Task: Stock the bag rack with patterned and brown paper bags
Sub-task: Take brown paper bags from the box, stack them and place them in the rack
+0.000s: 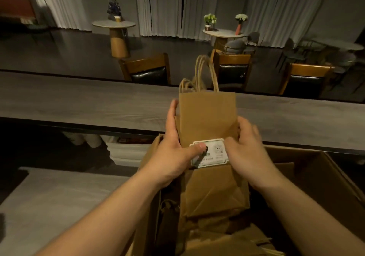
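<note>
Two hands (pixel 173 157), one cardboard box (pixel 316 169), three chairs (pixel 147 69).

Open cardboard box (pixel 320 169) w/ flat brown bags (pixel 227 234) inside.

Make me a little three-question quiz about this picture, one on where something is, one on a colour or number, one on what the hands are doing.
1. Where is the white label?
A. On the brown paper bags
B. On the counter
C. On a chair

2. How many round tables hold flowers?
A. One
B. Two
C. Four

3. What are the hands doing?
A. Hanging idle
B. Both holding the bags
C. Only one touching them

Answers: 1 A, the label sits on the bags' front. 2 B, a left round table and a right round table. 3 B, the left hand and right hand grip opposite sides.
</note>
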The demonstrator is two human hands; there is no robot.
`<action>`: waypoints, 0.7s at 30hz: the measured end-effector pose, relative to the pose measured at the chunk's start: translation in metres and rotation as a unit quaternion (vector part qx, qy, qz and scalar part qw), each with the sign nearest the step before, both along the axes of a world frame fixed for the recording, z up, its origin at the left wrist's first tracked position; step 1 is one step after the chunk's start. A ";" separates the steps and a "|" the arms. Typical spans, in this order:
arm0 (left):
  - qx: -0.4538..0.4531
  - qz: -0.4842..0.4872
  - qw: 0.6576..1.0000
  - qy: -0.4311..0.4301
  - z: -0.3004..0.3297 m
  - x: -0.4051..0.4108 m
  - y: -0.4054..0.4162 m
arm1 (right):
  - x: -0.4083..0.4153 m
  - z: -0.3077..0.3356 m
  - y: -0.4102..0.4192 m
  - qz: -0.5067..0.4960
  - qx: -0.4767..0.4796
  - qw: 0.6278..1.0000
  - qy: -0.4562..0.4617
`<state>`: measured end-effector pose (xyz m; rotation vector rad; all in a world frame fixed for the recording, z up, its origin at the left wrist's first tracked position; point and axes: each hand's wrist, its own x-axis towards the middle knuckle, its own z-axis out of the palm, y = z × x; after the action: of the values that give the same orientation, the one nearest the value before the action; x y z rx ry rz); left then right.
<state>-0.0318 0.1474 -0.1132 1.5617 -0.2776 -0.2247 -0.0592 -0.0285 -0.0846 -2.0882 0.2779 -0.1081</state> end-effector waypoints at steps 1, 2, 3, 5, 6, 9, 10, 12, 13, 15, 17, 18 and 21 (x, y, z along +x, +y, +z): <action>-0.026 -0.002 1.000 0.009 0.001 -0.002 0.001 | -0.001 0.004 0.002 -0.002 0.013 1.000 -0.007; -0.058 0.001 0.998 0.022 0.000 -0.003 0.001 | -0.001 0.010 0.003 0.000 0.055 0.998 -0.001; -0.084 0.012 0.996 0.027 0.001 -0.004 0.000 | -0.002 0.014 0.003 0.020 0.088 0.996 0.003; -0.108 0.042 0.993 0.030 0.003 -0.006 -0.002 | -0.005 0.022 0.004 0.047 0.080 0.996 0.006; -0.118 0.065 0.990 0.038 0.004 -0.006 -0.005 | -0.006 0.023 0.005 0.035 0.079 0.996 -0.004; -0.130 0.114 0.983 0.068 0.007 -0.013 -0.004 | -0.008 0.038 0.018 0.038 0.042 0.998 -0.030; -0.149 0.122 0.978 0.085 0.007 -0.015 -0.003 | -0.009 0.043 0.022 0.057 0.015 0.998 -0.030; -0.242 0.147 0.951 0.123 0.010 -0.017 0.006 | -0.012 0.060 0.030 0.102 -0.056 0.993 -0.010; -0.300 0.154 0.930 0.150 0.014 -0.018 0.014 | -0.014 0.069 0.035 0.129 -0.115 0.985 0.006; -0.394 0.134 0.888 0.197 0.019 -0.021 0.029 | -0.017 0.084 0.048 0.187 -0.227 0.956 0.012; -0.437 0.098 0.867 0.221 0.023 -0.027 0.048 | -0.019 0.095 0.069 0.222 -0.258 0.940 -0.012; -0.449 0.091 0.862 0.217 0.024 -0.029 0.060 | -0.019 0.100 0.082 0.237 -0.261 0.936 -0.022; -0.485 0.101 0.853 0.166 0.027 -0.031 0.104 | -0.018 0.105 0.119 0.281 -0.274 0.920 -0.019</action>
<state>-0.0632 0.2509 -0.0861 0.5166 0.0639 -0.1447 -0.0774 0.0907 0.0202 -2.6328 -0.4345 0.1362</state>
